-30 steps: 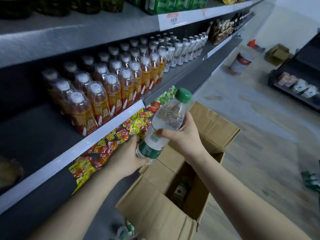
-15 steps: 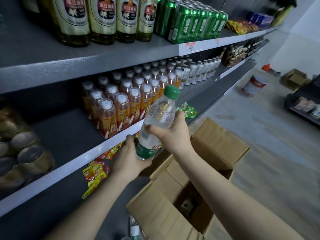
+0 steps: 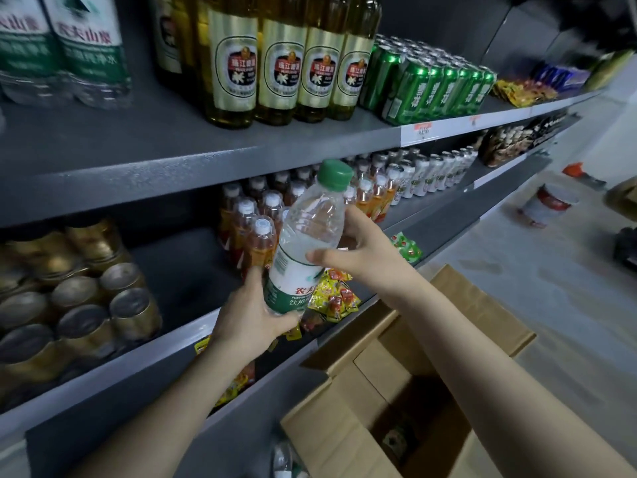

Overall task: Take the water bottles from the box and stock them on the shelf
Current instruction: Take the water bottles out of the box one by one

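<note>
A clear water bottle (image 3: 310, 232) with a green cap and green-white label is held upright in front of the middle shelf (image 3: 179, 346). My left hand (image 3: 255, 319) grips its bottom end. My right hand (image 3: 358, 250) holds its middle, thumb across the front. The open cardboard box (image 3: 458, 305) stands below my right arm, with another bottle (image 3: 393, 439) dimly visible inside. More water bottles (image 3: 69, 46) with the same label stand on the top shelf (image 3: 138, 146) at the far left.
Beer bottles (image 3: 293, 60) and green cans (image 3: 431, 88) fill the top shelf. Orange drink bottles (image 3: 255, 236) and gold cans (image 3: 86, 305) flank a bare gap on the middle shelf. Snack packets (image 3: 334, 294) lie on the lower shelf. A bucket (image 3: 548, 205) stands on the floor.
Both hands have raised the bottle from above the box to the height of the middle shelf. My view has tilted up, bringing the top shelf into sight.
</note>
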### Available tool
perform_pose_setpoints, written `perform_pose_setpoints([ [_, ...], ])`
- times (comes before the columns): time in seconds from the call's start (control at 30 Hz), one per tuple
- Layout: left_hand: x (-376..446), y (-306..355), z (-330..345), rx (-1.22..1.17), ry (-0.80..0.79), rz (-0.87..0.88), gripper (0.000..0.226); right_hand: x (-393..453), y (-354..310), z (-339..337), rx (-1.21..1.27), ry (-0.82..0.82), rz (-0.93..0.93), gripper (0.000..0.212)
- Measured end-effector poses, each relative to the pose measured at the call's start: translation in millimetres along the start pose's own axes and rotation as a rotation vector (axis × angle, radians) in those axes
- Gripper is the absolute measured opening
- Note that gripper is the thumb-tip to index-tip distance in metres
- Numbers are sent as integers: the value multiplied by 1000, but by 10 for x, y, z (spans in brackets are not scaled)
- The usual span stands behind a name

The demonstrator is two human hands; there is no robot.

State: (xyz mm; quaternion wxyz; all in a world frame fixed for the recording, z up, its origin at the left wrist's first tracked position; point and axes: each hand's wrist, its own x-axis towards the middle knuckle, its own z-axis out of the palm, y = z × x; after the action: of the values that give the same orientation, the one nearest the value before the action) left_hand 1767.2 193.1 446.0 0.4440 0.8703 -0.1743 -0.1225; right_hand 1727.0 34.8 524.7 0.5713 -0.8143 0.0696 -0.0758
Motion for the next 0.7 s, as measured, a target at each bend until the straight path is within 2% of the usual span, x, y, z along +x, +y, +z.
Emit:
perform_pose_setpoints([
  [0.1, -8, -24, -163, -5, 24, 6, 64, 101, -96, 67, -30, -94, -42, 65],
  [0.27, -16, -105, -442, 0, -2, 31, 70, 250, -262, 193, -10, -222, -109, 56],
  [0.5, 23, -145, -838, -24, -132, 72, 78, 450, -493, 469, 2, -103, -187, 64],
  [0.7, 103, -112, -1223, 164, -170, 159, 69, 562, -720, 645, 15, -79, -221, 60],
])
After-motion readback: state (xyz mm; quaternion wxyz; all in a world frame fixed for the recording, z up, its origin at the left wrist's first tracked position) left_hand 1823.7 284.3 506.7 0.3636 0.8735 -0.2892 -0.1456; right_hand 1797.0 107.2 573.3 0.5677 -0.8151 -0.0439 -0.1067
